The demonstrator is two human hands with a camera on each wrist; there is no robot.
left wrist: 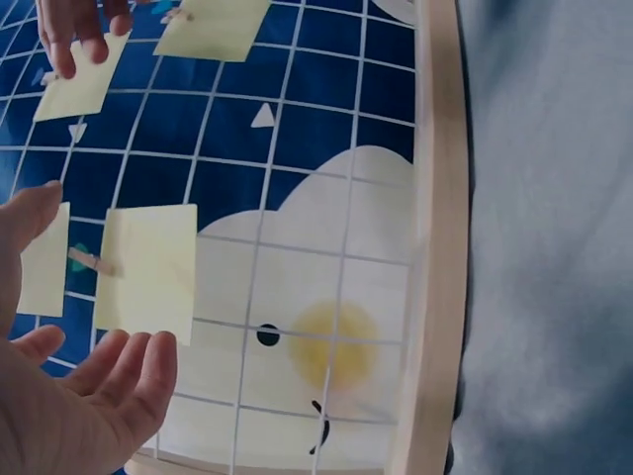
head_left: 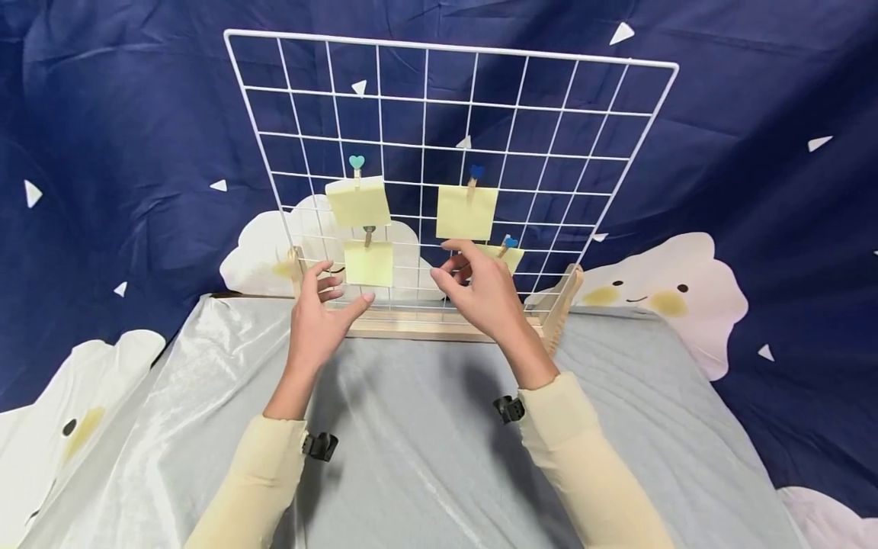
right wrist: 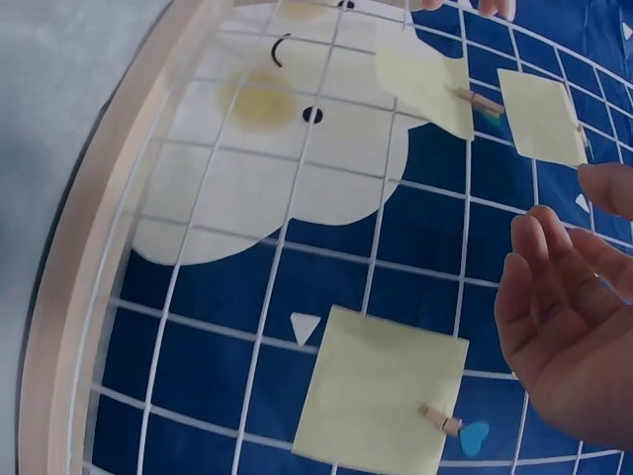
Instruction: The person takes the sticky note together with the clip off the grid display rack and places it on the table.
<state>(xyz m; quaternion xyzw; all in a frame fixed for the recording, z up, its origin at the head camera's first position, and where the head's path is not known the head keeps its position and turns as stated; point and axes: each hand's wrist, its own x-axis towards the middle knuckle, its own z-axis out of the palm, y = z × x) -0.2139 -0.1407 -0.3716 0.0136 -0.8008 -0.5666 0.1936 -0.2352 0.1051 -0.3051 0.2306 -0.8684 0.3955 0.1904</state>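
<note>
Four yellow notes hang on a white wire grid (head_left: 425, 99), each with a small wooden clip. My left hand (head_left: 318, 320) is beside the lower left note (head_left: 369, 264), thumb and fingers apart, holding nothing; its palm shows in the left wrist view (left wrist: 84, 396). The upper left note (head_left: 357, 204) has a teal heart clip (head_left: 357, 162). Bent but empty, my right hand (head_left: 483, 293) is below the upper right note (head_left: 466, 213) and partly covers the lower right note (head_left: 511, 258), which has a blue heart clip (right wrist: 474, 437). The right wrist view shows its spread fingers (right wrist: 539, 252).
A wooden base (head_left: 418, 329) with side supports (head_left: 562, 309) holds the grid upright at the back of a table covered in grey cloth (head_left: 411, 435). Behind it hangs a dark blue backdrop (head_left: 137, 99) with white clouds (head_left: 658, 282) and triangles.
</note>
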